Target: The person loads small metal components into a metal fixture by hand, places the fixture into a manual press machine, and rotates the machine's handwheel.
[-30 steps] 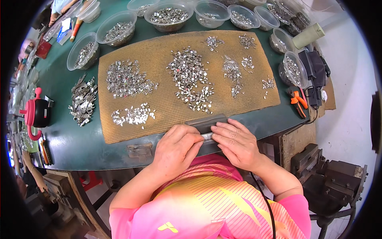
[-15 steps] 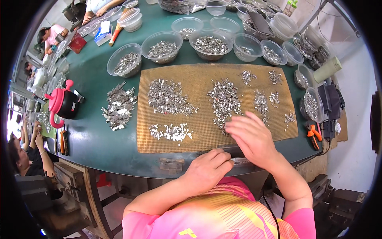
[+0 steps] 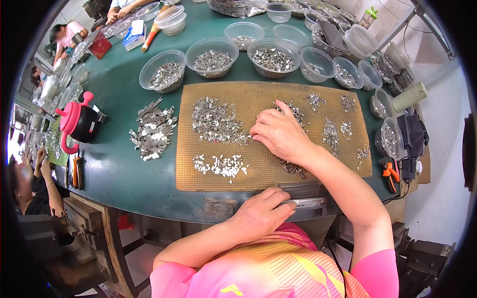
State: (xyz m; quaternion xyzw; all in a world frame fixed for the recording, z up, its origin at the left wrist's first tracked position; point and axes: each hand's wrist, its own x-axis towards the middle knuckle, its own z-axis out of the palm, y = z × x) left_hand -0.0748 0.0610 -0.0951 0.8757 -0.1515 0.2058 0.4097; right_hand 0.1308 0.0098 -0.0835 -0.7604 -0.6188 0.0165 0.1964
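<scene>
My right hand (image 3: pixel 280 130) reaches over the textured brown mat (image 3: pixel 223 185). Its thumb and fingertips are drawn together at the right edge of a pile of small metal clips (image 3: pixel 213 119); what lies between them is too small to make out. Partly beneath that hand and wrist is a second, darker heap of metal pieces (image 3: pixel 294 170). At the table's front edge, my left hand (image 3: pixel 263 209) is closed on the left end of a narrow metal bar (image 3: pixel 309 202). White-looking flat bits (image 3: pixel 226 166) lie on the mat's front left, and several smaller piles (image 3: pixel 330 136) on its right.
Plastic bowls of metal parts (image 3: pixel 212 57) line the far side. Left of the mat are a heap of metal strips (image 3: pixel 153 130) and a pink-and-black pot (image 3: pixel 78 123). Orange-handled pliers (image 3: pixel 390 174) lie at the right. Co-workers (image 3: pixel 32 186) sit along the left.
My right hand has moved left and away from me, from the front of the middle heap to the edge of the clip pile. The left hand stays by the bar, now more exposed.
</scene>
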